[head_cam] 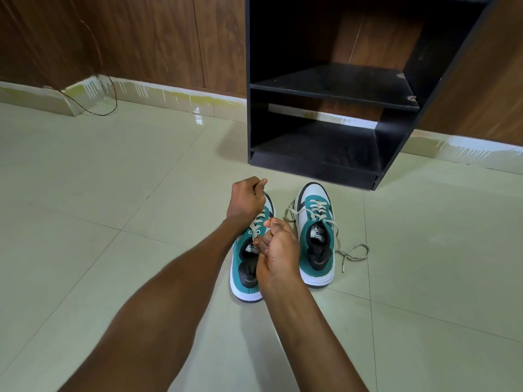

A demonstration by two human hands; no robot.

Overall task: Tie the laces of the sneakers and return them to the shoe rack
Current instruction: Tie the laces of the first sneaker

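Observation:
Two teal, white and black sneakers stand side by side on the tiled floor, toes pointing at the rack. Over the toe of the left sneaker (244, 274), my left hand (245, 200) is closed on a strand of its beige lace. My right hand (278, 250) pinches the other lace strand above the same shoe's tongue. The right sneaker (314, 222) stands untouched, its loose beige lace (352, 254) trailing onto the floor at its right. The black shoe rack (325, 89) stands just beyond the shoes, both shelves bare.
Wood-panelled wall runs behind the rack, with a pale skirting along the floor. A thin red wire (107, 108) hangs down the wall and loops on the floor at the far left. Glossy cream tiles (113, 179) surround the shoes.

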